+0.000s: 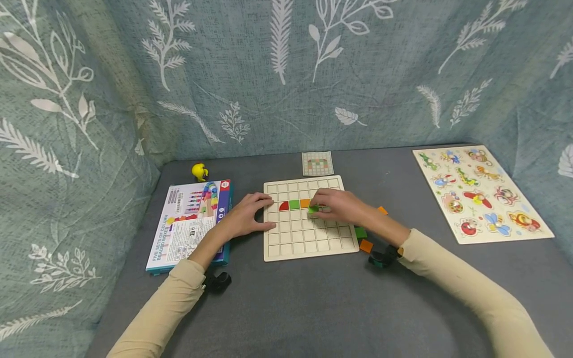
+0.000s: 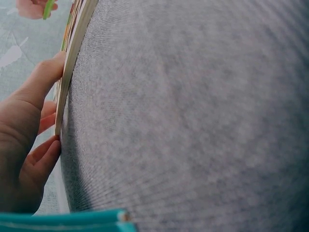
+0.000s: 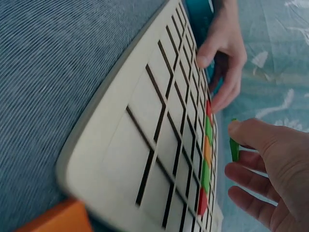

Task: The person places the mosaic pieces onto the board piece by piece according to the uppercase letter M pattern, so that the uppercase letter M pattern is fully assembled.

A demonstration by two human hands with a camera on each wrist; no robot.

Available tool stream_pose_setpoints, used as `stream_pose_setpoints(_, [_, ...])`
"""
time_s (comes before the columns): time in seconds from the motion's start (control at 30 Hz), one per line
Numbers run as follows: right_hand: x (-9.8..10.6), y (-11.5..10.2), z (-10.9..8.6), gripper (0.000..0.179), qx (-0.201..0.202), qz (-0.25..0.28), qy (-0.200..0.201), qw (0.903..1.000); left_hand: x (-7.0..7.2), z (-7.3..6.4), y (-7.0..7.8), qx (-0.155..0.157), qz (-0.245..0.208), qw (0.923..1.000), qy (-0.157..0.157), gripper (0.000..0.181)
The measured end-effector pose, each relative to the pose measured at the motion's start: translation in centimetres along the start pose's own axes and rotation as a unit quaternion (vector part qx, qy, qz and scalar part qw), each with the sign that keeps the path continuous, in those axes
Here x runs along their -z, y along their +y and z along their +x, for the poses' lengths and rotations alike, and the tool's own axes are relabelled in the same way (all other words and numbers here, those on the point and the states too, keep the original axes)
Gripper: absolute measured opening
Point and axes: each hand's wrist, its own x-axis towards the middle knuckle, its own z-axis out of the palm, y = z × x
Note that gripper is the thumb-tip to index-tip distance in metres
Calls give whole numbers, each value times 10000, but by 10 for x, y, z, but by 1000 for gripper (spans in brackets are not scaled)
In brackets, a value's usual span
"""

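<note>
A pale wooden grid board [image 1: 291, 243] lies on the table, holding one row of coloured tiles: red [image 3: 209, 107], green [image 3: 208, 128], orange [image 3: 207, 150], green [image 3: 205, 175] and red [image 3: 202, 200]. My right hand [image 1: 337, 205] pinches a green tile [image 3: 234, 147] between thumb and fingers, just above the board near that row. In the head view this hand hides the row's right end. My left hand [image 1: 246, 215] rests against the board's left edge, thumb and fingertips touching it, as the left wrist view also shows.
Loose orange [image 1: 366, 245] and green [image 1: 360, 232] tiles lie right of the board, partly under my right arm. A pattern card [image 1: 318, 171] sits behind it. Left are a boxed toy [image 1: 192, 223] and a yellow figure [image 1: 199, 172]; far right, an insect puzzle board [image 1: 483, 194].
</note>
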Motion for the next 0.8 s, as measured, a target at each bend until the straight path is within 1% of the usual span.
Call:
stream_pose_setpoints(0.07, [-2, -3, 4, 13, 166, 0, 40, 9999, 0, 0, 0, -10, 0, 10000, 9, 67])
stream_pose_setpoints(0.17, [-5, -6, 9, 13, 311, 36, 44, 9995, 0, 1, -1, -18, 15, 10000, 17, 66])
stream_pose_setpoints(0.37, [-12, -11, 19, 15, 337, -65, -112, 9993, 1, 0, -1, 13, 47, 10000, 6, 67])
stream_pose_setpoints(0.53, [-19, -14, 28, 14, 445, -249, -69, 9987, 1, 0, 0, 31, 63, 10000, -8, 66])
stream_pose_setpoints(0.67, [-23, -19, 35, 14, 485, -289, -63, 9984, 0, 0, 0, 4, 57, 10000, 9, 66])
stream_pose_setpoints(0.8, [-29, -22, 43, 16, 648, -357, 23, 9973, 0, 0, 0, 2, 42, 10000, 10, 66])
